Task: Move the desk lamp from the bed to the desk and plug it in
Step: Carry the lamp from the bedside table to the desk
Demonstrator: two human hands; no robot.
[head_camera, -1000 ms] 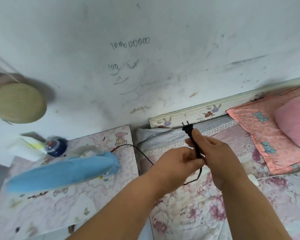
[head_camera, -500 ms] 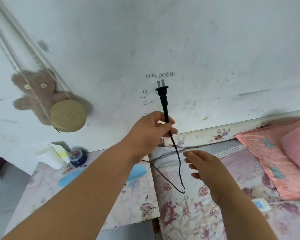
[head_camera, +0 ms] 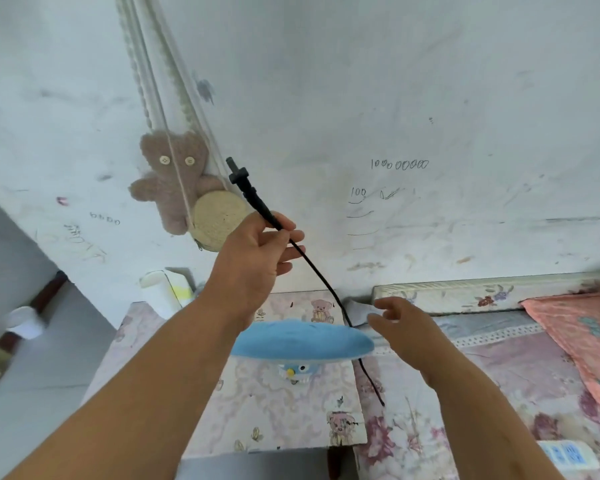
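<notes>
The blue desk lamp (head_camera: 302,341) stands on the desk (head_camera: 278,424), its wide blue head seen from above. Its black cord (head_camera: 321,277) runs up from behind the lamp head to a black plug (head_camera: 239,174). My left hand (head_camera: 253,258) is raised in front of the wall and grips the cord just below the plug, which points up and to the left. My right hand (head_camera: 400,325) hovers open over the gap between desk and bed, fingers spread, apart from the cord. No wall socket shows.
A plush bear (head_camera: 174,178) and a round woven pad (head_camera: 219,220) hang on strings against the scribbled wall. A white container (head_camera: 163,289) stands at the desk's back left. The bed (head_camera: 492,375) with floral sheet and pink cloth lies right. Floor drops away left.
My left hand has carried the plug left across the wall, toward the hanging bear. The right hand let go of the cord earlier and stays open. The view swung left.
</notes>
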